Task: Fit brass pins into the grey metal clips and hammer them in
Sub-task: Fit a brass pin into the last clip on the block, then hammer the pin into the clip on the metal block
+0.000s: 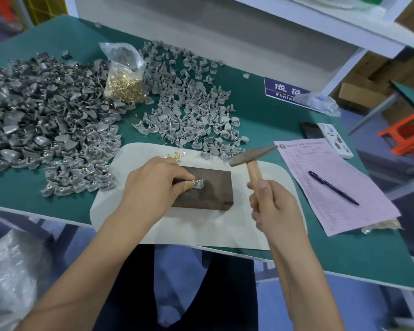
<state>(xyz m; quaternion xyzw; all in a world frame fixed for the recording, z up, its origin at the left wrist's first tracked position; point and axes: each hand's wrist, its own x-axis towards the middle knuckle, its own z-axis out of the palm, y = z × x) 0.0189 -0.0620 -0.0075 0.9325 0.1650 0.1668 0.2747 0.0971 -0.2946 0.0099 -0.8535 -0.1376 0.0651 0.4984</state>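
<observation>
My left hand (153, 185) pinches a grey metal clip (198, 183) with a brass pin in it, pressing it onto a dark block (210, 192). My right hand (273, 206) grips the wooden handle of a hammer (250, 156), whose steel head is raised above and to the right of the clip. A few loose brass pins (176, 155) lie on the white mat (225, 225) just beyond my left hand. A clear bag of brass pins (124, 84) stands at the back between two heaps of clips.
A big darker heap of clips (41, 115) fills the left of the green table (273, 120); a lighter heap (191, 103) lies behind the mat. To the right are a pink form (332, 182) with a pen (332, 187), a phone (311, 133) and a blue sign (285, 89).
</observation>
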